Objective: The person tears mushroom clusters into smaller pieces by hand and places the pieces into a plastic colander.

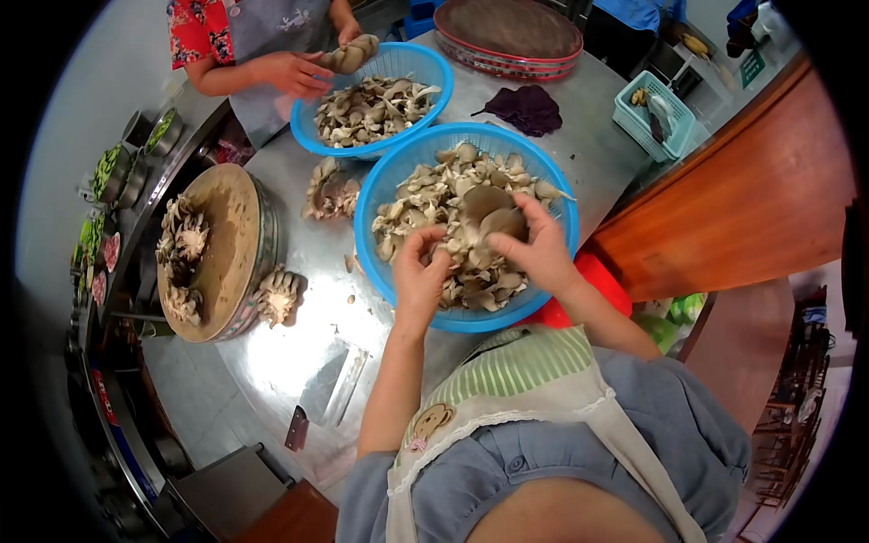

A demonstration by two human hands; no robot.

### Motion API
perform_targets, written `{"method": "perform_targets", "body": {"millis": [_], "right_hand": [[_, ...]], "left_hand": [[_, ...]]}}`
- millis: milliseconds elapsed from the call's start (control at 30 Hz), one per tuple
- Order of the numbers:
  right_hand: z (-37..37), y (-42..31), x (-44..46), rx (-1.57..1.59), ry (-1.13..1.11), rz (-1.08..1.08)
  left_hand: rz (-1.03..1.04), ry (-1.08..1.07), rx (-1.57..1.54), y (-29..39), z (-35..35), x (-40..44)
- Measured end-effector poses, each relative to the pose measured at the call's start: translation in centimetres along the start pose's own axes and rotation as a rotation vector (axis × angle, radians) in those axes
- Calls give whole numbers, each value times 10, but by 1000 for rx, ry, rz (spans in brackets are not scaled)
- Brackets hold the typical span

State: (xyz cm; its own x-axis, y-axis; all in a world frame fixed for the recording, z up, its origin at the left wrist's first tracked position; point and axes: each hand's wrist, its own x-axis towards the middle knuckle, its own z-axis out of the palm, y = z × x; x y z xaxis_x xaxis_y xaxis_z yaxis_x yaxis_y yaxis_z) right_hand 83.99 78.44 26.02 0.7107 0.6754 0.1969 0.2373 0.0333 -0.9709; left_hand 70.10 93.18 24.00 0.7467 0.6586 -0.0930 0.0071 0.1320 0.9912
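Over a blue plastic basket point(364, 237) of torn oyster mushrooms point(412, 210), my right hand point(541, 249) grips a large-capped oyster mushroom point(489, 210) between thumb and fingers. My left hand point(421, 276) is just left of that mushroom, its fingers curled in a pinch; what lies between them is hidden. Behind stands a second blue basket point(303, 136), also full of mushrooms. There, a co-worker's hands point(294, 74) hold a mushroom cluster point(350, 54).
A round wooden chopping block point(231, 235) bearing mushroom clusters stands at left, with another cluster point(278, 297) beside it. A cleaver point(330, 385) lies on the steel table point(262, 362). A dark purple leaf point(525, 110), red-rimmed round trays point(507, 36) and a pale green basket point(654, 118) are farther back.
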Motion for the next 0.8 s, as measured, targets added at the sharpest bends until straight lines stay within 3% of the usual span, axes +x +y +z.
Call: {"method": "perform_targets", "body": {"millis": [33,67,100,133,267,333,367,433,467,533,600,700,767,800], "right_hand": [[-5,-3,3,-1,8,0],[-12,-9,7,195,5,93],[-17,-19,9,392,3,186],[-23,-27,10,405,-22,257],[-18,-11,11,413,-6,230],[-6,-12,11,463,-48,142],[-2,-12,13,463,-51,142],[3,-12,12,467,-41,119],[3,-11,12,467,-40,123],[-1,-11,15,628,-34,342],[-4,-10,16,662,19,367],[-20,-10,23,616,58,337],[-27,-13,27,537,47,280],[-30,-18,28,473,-58,241]], "left_hand": [[53,10,107,-6,-4,3],[53,3,106,-12,-6,4],[180,8,230,-12,-7,4],[310,14,352,-12,-6,6],[411,69,501,12,10,2],[108,-94,208,24,24,-3],[109,-92,208,23,27,-3],[-9,-125,-261,18,31,-2],[-9,-125,-288,13,28,1],[-14,-132,-285,14,26,1],[-15,-137,-282,8,19,4],[21,-128,-62,-9,0,10],[286,-103,405,-2,-3,10],[287,-106,406,4,1,13]]}}
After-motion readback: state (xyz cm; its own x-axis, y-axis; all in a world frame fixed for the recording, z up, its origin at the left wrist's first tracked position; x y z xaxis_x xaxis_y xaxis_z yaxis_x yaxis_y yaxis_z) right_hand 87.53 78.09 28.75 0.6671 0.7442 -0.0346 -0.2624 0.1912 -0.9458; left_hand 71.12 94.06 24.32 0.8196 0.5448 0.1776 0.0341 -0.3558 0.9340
